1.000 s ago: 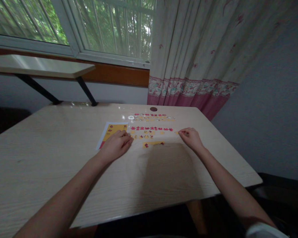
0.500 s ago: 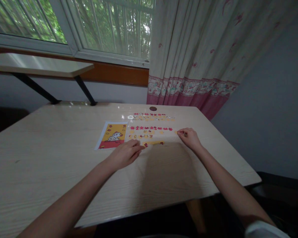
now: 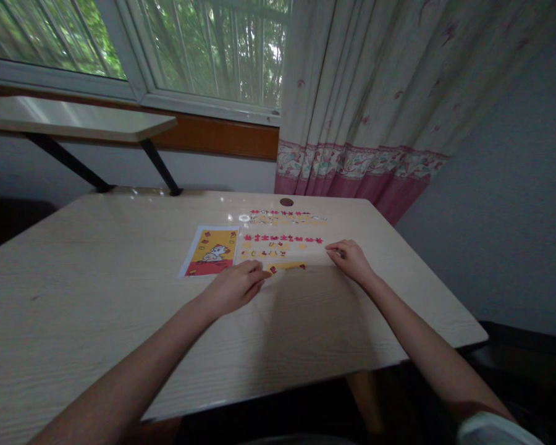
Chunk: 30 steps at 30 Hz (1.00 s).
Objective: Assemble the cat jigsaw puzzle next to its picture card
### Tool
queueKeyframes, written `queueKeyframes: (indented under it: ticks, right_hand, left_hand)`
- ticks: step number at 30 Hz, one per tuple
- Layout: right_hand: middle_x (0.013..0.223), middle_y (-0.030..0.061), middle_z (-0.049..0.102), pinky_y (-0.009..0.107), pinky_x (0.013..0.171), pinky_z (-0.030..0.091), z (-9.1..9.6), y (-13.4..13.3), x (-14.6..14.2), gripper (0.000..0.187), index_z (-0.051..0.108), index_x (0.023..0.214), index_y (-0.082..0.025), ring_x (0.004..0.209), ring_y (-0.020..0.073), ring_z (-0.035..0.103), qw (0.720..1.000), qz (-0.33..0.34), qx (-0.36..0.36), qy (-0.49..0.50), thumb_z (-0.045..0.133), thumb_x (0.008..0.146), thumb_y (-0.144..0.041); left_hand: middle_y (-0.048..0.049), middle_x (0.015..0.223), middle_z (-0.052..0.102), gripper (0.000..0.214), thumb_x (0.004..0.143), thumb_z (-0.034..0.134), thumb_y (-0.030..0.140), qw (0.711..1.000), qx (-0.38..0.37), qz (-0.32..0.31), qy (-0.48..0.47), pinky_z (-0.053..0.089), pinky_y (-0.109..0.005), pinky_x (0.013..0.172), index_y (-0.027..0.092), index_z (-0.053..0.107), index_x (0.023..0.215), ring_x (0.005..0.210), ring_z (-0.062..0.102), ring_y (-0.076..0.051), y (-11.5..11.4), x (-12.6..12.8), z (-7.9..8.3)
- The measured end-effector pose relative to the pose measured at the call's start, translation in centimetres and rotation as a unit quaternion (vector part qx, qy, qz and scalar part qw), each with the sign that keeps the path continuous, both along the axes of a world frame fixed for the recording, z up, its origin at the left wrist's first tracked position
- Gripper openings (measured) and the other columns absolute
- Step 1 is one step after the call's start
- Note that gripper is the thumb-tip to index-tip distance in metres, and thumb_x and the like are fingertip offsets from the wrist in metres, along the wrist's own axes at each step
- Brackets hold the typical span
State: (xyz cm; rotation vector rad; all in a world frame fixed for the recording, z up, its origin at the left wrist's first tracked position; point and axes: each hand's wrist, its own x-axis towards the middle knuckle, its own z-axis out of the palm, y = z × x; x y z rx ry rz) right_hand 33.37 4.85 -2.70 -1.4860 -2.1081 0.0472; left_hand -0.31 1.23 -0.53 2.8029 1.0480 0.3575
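Daylight from a barred window [image 3: 213, 55] falls past a floral curtain [image 3: 361, 93] onto the pale wood surface [image 3: 97, 296] I am watching from afar through the head camera. My left hand [image 3: 241, 285] lies low, fingers mostly curled and the index finger reaching to the left end of a yellow strip [image 3: 287, 267]; whether it touches the strip or grasps anything, I cannot tell. My right hand [image 3: 349, 258] is poised right of the strip and apart from it, thumb and fingertips drawn together; anything pinched between them is too small to make out. The strip, marked in red at both ends, lies flat between my hands, nearest the front. Just beyond it are short rows of loose yellow pieces [image 3: 265, 254], then a line of pink pieces [image 3: 282, 238], with more mixed pieces [image 3: 287, 219] farther back. To the left lies a printed sheet [image 3: 210, 252] showing a white animal on yellow and red. By my reading, progress is early: the strip appears to be the only part joined, while the sorted rows remain unconnected. Beyond, a raised shelf [image 3: 74, 117] stands on dark supports.
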Motion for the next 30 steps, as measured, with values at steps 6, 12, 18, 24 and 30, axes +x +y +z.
queueKeyframes:
  ticks: [6,12,18,24,30]
  right_hand:
    - [0.085,0.0071,0.070,0.034,0.078,0.044,-0.1,-0.6,-1.5,0.015,0.069,0.090,-0.020,0.081,0.0192,0.061,0.993,0.113,0.033,-0.002,0.056,0.085,-0.025]
    - [0.081,0.0071,0.068,0.033,0.074,0.044,-0.1,-1.0,-2.0,0.017,0.068,0.091,-0.020,0.079,0.0187,0.060,0.987,0.157,0.045,0.008,0.053,0.087,-0.027]
    - [0.080,0.0066,0.067,0.033,0.072,0.044,0.1,-1.1,-2.0,0.015,0.067,0.090,-0.019,0.077,0.0182,0.059,0.984,0.170,0.053,0.015,0.054,0.087,-0.025]
    - [0.079,0.0066,0.067,0.033,0.071,0.044,0.3,-1.2,-2.1,0.012,0.066,0.088,-0.018,0.075,0.0182,0.058,0.982,0.180,0.053,0.018,0.055,0.087,-0.023]
    - [0.079,0.0066,0.067,0.033,0.071,0.044,0.4,-1.3,-2.3,0.013,0.066,0.089,-0.018,0.076,0.0181,0.057,0.982,0.183,0.045,0.014,0.054,0.087,-0.023]
  left_hand:
    - [-0.0091,0.095,0.057,0.032,0.089,0.038,0.016,1.000,-0.003,-0.005,-0.006,0.050,-0.033,0.074,0.016,0.060,0.111,0.087,0.057,-0.020,0.0,0.0,0.1]
    - [-0.0089,0.096,0.057,0.031,0.090,0.038,0.022,0.999,0.022,0.037,-0.008,0.049,-0.031,0.072,0.017,0.061,0.111,0.085,0.057,-0.020,0.1,-0.3,0.5]
    - [-0.0078,0.092,0.060,0.032,0.092,0.038,0.032,0.970,0.067,0.233,0.002,0.046,-0.030,0.065,0.017,0.066,0.095,0.081,0.059,-0.021,0.5,-1.0,1.6]
    - [-0.0085,0.100,0.062,0.035,0.091,0.037,0.034,0.935,0.059,0.350,-0.005,0.045,-0.028,0.063,0.017,0.067,0.092,0.087,0.060,-0.022,1.4,-2.4,1.8]
    - [-0.0076,0.095,0.062,0.034,0.090,0.038,0.034,0.948,0.041,0.316,-0.005,0.046,-0.029,0.066,0.018,0.068,0.092,0.086,0.059,-0.022,1.6,-2.2,1.3]
